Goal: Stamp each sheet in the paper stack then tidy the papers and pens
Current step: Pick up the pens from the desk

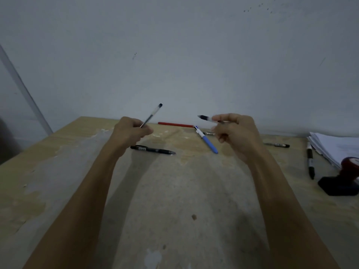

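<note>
Hiding behind the right hand (235, 134), a pen (208, 133) barely shows.

Worn table (174, 191) bears pens (152, 149), papers (334, 146), perhaps stamp (342, 179).

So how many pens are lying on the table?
5 pens plus a red pencil: black, blue, one partly hidden behind the right hand, two black at right. Others may be hidden.

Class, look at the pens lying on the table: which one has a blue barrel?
The blue and white pen, lying slantwise near the middle, just below the right hand. The red pencil beside it is all red; the other loose pens are black.
</note>
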